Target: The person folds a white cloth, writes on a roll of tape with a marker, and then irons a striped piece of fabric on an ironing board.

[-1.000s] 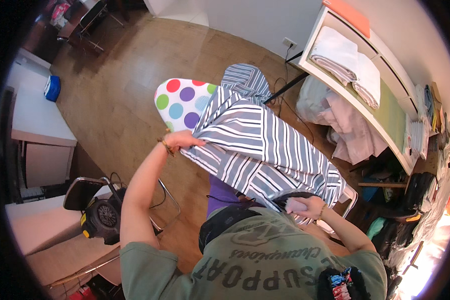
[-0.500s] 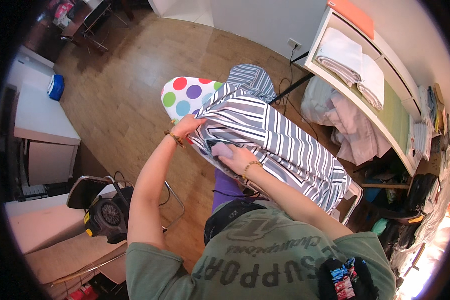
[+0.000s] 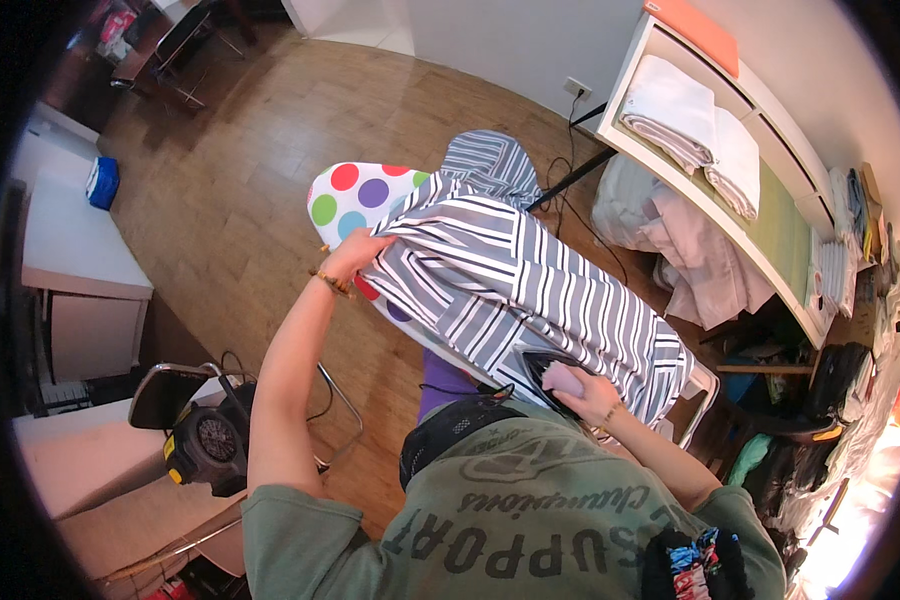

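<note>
A grey, white and black striped cloth (image 3: 570, 275) covers most of the ironing board (image 3: 408, 182), whose white cover with coloured dots shows at its far left end. Part of the cloth hangs past the board's far edge. My left hand (image 3: 358, 254) pinches the cloth's near left edge. My right hand (image 3: 592, 398) grips a dark clothes iron (image 3: 536, 364) by its handle, which has a pale lilac wrap. The iron rests on the cloth near the board's near right edge; fingers partly hide it.
A shelf table (image 3: 670, 172) at the right bears folded white cloths (image 3: 668, 110), with bagged fabric (image 3: 705, 255) underneath. Cords (image 3: 573, 172) run down to the floor beyond the board. A black machine (image 3: 213, 440) and a metal-framed chair (image 3: 162, 395) stand at the lower left.
My right hand has slid the iron to the right and nearer to me along the cloth. The cloth by my left hand lies flatter; that hand keeps its pinch.
</note>
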`<state>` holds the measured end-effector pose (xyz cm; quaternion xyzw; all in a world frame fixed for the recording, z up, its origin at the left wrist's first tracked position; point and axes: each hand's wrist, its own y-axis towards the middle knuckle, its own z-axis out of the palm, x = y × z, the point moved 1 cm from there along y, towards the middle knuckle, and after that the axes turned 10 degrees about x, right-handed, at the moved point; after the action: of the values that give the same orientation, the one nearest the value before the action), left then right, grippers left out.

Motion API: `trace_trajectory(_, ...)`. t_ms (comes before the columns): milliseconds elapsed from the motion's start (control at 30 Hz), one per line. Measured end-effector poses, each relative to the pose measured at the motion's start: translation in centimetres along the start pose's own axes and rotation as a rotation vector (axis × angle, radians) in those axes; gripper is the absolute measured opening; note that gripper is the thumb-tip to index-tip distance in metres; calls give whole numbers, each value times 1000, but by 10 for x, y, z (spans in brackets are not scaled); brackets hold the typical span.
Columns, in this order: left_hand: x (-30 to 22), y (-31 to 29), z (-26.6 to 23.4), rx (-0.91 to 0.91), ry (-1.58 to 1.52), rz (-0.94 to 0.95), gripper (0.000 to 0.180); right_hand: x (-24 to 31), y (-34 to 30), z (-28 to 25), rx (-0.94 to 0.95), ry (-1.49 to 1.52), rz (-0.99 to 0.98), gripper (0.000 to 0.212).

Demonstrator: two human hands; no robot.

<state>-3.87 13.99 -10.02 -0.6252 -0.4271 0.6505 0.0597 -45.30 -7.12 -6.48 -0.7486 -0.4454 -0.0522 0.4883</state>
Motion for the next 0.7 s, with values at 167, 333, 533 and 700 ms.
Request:
trace_trajectory(167, -26, -25, 12, 56, -108, -19, 33, 27, 39, 6, -119, 76, 32, 59)
trace_trajectory(333, -27, -22, 14, 55, -203, -51, 32, 113, 112, -17, -207, 111, -40, 55)
trace_trajectory(533, -16, -14, 9, 46, -263, 48, 33, 120, 112, -31, -164, 171, -7, 53)
trace_trajectory(700, -20, -20, 9, -9, -323, 53, 31, 42, 56, -1, -315, 266, 144, 56)
